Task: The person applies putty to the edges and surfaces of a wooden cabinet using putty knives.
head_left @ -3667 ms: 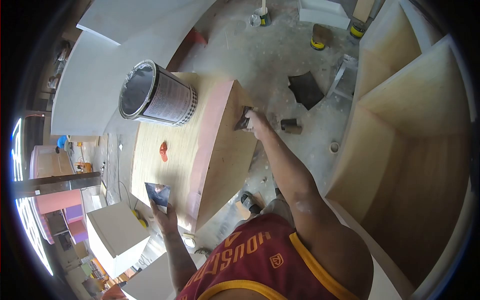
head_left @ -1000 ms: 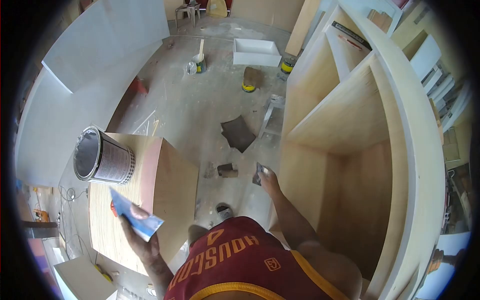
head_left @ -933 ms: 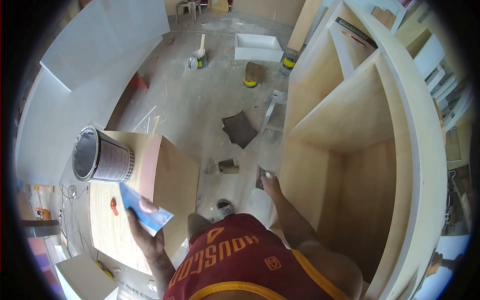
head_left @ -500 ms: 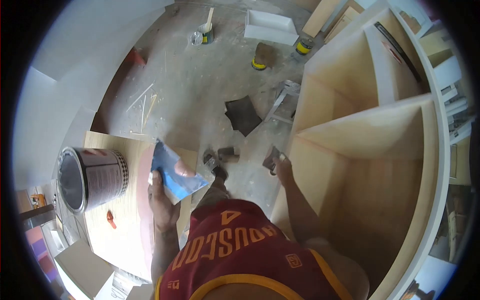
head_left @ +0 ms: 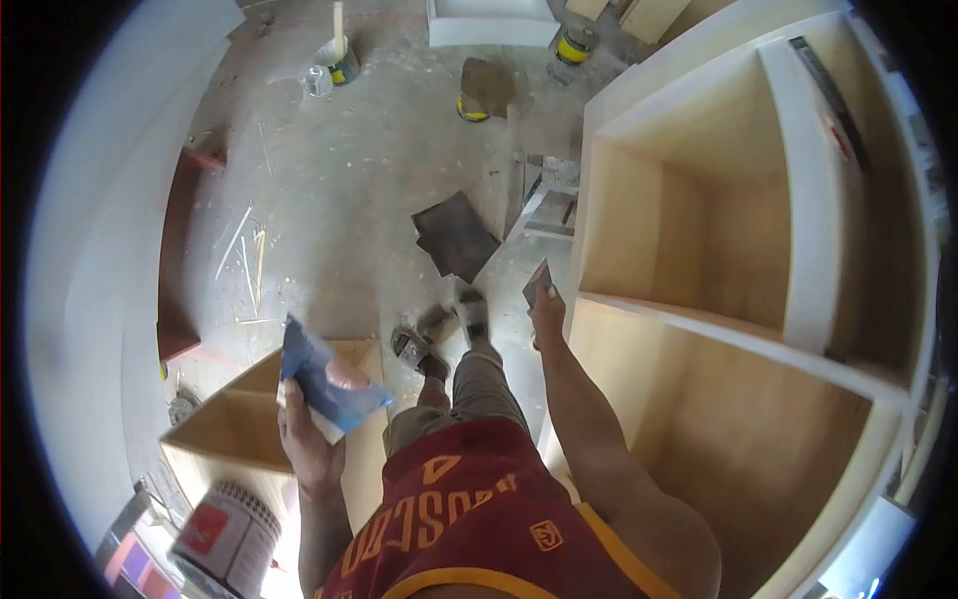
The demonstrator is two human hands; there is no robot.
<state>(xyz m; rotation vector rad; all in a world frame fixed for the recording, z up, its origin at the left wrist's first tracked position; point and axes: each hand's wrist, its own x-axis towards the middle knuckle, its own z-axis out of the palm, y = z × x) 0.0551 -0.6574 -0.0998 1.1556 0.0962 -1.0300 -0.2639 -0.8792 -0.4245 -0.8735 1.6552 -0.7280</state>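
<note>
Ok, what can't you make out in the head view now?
All head view:
Large can: inside hidden by its own wall.
Left hand: most fingertips hidden behind the shiny plate.
White box: far side cut off by the picture's top edge.
Red item, upper right: too blurred to identify.

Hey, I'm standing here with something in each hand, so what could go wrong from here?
The left hand holds a flat plate bearing a pinkish patch, seemingly paste; tipping the plate further might let it slide off.

The dark sheets lie on the floor just ahead of the sandals; stepping forward could mean a slip.

The right hand holds a scraper beside the wooden shelf unit; a careless swing might nick it.
</note>
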